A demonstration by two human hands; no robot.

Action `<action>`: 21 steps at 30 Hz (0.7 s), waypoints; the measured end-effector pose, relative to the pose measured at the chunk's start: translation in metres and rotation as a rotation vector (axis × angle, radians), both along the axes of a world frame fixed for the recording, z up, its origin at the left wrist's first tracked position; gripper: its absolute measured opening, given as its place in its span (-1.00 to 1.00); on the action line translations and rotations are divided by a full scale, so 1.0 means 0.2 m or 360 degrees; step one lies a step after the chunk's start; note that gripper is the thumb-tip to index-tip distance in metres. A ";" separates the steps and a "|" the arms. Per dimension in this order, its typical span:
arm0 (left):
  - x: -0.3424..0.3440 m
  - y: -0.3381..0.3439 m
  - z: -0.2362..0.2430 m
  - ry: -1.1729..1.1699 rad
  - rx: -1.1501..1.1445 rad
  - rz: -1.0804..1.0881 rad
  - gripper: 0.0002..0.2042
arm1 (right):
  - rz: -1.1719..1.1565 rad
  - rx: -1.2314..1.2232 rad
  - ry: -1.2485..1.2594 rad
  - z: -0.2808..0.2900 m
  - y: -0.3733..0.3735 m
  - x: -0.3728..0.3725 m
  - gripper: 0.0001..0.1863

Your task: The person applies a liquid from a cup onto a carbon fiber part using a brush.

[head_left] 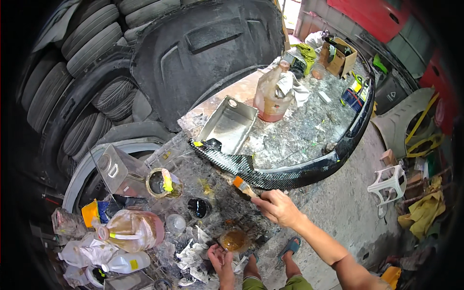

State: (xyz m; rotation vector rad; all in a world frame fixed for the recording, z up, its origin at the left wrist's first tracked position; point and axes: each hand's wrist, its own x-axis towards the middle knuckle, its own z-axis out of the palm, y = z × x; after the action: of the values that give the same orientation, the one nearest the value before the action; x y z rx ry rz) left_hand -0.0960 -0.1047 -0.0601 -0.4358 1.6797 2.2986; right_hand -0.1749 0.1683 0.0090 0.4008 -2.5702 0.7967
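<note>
My right hand [277, 208] grips a paintbrush [245, 187] by its pale handle. Its orange bristles point up and left, close to the outer edge of a long, curved, black car bumper lip [237, 165]; I cannot tell if they touch it. A woven carbon-fibre look covers the lip's left part. Low in the middle, my left hand [220, 260] holds the side of a clear cup [235, 240] with amber liquid inside. Left of the cup lie crumpled white papers [193, 255]. A small container of black liquid [199, 208] stands farther up.
On the table [295, 145] inside the lip's curve are an open metal tin [227, 126], a jug of reddish liquid [271, 99] and a cardboard box [340, 58]. Bottles [133, 229] and cans crowd the left. Stacked tyres [87, 48] and a white stool [388, 184] stand around.
</note>
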 end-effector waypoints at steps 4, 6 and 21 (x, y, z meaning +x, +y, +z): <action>0.02 0.02 0.00 -0.0019 -0.0050 -0.0004 -0.45 | 0.0060 0.0239 -0.0058 -0.07 0.09 0.00 -0.63; 0.02 0.06 0.03 -0.0075 -0.0127 0.0000 -0.49 | 0.0022 0.0376 -0.0093 -0.09 0.13 0.02 -0.61; 0.16 0.15 0.05 -0.0034 -0.0001 -0.0030 -0.43 | -0.0049 0.0410 -0.0125 -0.08 0.41 0.28 -0.65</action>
State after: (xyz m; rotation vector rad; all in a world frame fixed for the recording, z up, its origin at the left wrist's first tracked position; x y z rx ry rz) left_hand -0.0636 -0.0754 -0.0505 -0.4412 1.6673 2.2721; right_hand -0.1187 0.2498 -0.0071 0.4125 -2.7550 0.4793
